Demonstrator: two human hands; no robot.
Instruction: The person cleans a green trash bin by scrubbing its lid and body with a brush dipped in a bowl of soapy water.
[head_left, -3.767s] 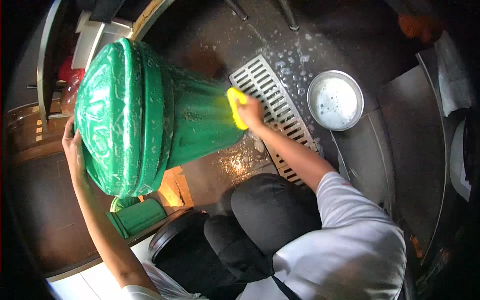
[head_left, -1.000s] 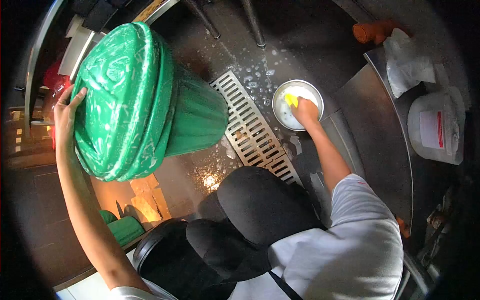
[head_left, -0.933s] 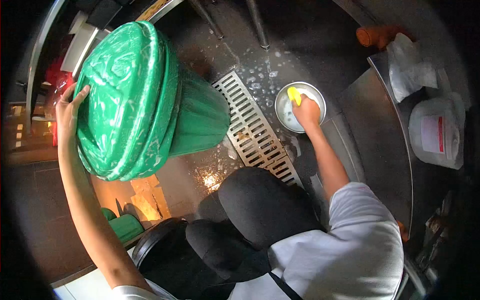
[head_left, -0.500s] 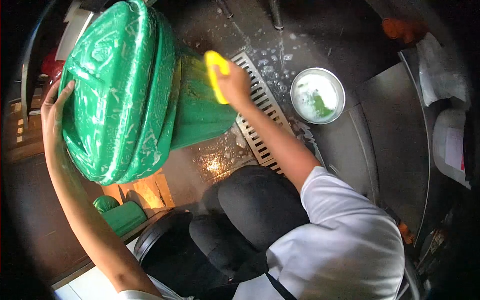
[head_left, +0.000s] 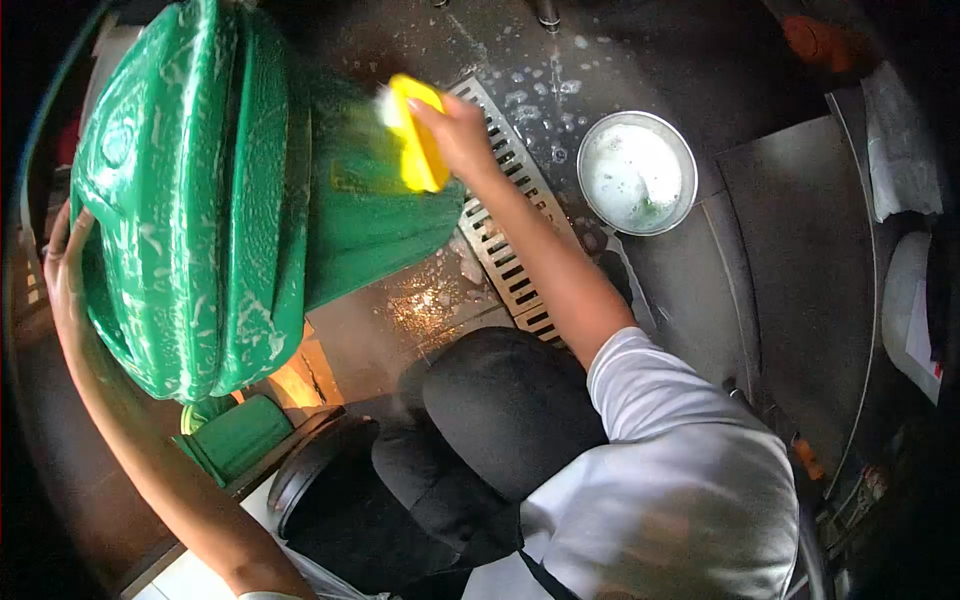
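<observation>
A big green trash bin with a domed lid is tilted on its side at the left, streaked with white suds. My left hand grips the lid end at its far left edge, the fingers partly hidden by the lid. In my right hand is a yellow scrub brush, its pale bristles against or just above the bin's body. The contact itself is blurred.
A metal bowl of foamy water stands on the dark wet floor, right of a slotted drain grate. Another, smaller green bin lies below the big one. My bent knees are close beneath.
The bin and my left hand have shifted left and slightly down in view. My right hand has brought the brush slightly up and left along the bin's body.
</observation>
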